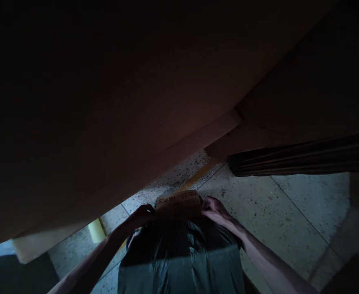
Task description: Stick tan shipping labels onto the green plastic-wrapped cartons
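Low in the middle is a brown cardboard piece (178, 206) with dark printing that includes "144 PCS" and "PIECES", turned upside down to me. My left hand (145, 213) is at its left edge, fingers bent in a pinch. At the opposite edge, my right hand (213, 209) is curled closed with the thumb toward the cardboard. Dark, shiny plastic (179, 249) hangs in creases between my forearms and meets the cardboard's near edge. Whether the cardboard is a flat sheet or part of a carton, I cannot tell.
A huge dark cardboard surface (121, 122) slants over the upper view. Several stacked flat sheets (305, 157) jut in from the right. A pale yellow cylinder (96, 230) stands at lower left. Beneath is a speckled tile floor (277, 220) with a yellow line (198, 175).
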A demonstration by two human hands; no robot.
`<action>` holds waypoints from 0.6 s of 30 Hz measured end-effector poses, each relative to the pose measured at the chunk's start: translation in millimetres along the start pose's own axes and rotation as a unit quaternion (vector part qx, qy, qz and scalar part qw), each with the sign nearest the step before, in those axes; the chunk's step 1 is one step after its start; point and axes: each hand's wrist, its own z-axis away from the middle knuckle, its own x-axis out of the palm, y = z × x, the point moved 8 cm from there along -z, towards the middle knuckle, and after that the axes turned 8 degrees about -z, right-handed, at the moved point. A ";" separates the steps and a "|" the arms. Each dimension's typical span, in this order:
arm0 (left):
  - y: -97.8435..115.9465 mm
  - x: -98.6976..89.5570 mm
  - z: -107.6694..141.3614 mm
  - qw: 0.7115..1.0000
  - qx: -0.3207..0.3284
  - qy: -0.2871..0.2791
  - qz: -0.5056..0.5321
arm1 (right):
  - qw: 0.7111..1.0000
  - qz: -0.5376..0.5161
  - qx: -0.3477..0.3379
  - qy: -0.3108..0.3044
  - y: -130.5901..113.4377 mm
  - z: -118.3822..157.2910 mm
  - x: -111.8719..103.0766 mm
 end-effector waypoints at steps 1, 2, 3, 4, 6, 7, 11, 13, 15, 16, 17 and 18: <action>2.1 0.5 0.3 1.000 -0.004 -0.006 -0.010 | 1.000 0.010 0.001 0.003 -3.0 1.1 -1.2; 4.4 1.1 0.7 1.000 -0.010 -0.014 -0.022 | 1.000 0.019 0.001 0.004 -5.9 2.2 -2.1; 7.1 1.8 1.0 0.999 -0.015 -0.021 -0.035 | 1.000 0.027 0.002 0.002 -8.8 3.3 -2.5; 10.0 2.5 1.2 0.998 -0.020 -0.028 -0.048 | 0.999 0.033 0.002 0.000 -11.3 4.3 -2.7; 16.0 3.7 0.7 0.996 -0.028 -0.038 -0.077 | 0.999 0.044 0.003 -0.005 -15.1 5.6 -2.4; 18.7 4.5 0.0 0.994 -0.032 -0.042 -0.092 | 0.999 0.050 0.004 -0.007 -16.4 5.9 -2.1; 26.2 10.0 -5.5 0.986 -0.044 -0.065 -0.150 | 0.998 0.069 0.007 -0.012 -18.7 6.2 -0.9; 26.7 10.4 -7.5 0.980 -0.048 -0.076 -0.175 | 0.997 0.075 0.009 -0.013 -19.5 6.8 -0.8; 26.6 5.9 -7.2 0.975 -0.046 -0.079 -0.201 | 0.997 0.080 0.012 -0.011 -20.0 7.9 -1.3; 27.6 2.2 -6.2 0.973 -0.040 -0.075 -0.213 | 0.997 0.081 0.015 -0.009 -20.2 8.5 -1.8; 30.5 -1.8 -4.9 0.972 -0.028 -0.067 -0.224 | 0.996 0.082 0.018 -0.008 -20.3 9.1 -2.3; 36.0 -5.2 -3.4 0.971 -0.008 -0.054 -0.231 | 0.996 0.082 0.020 -0.005 -20.5 9.8 -2.9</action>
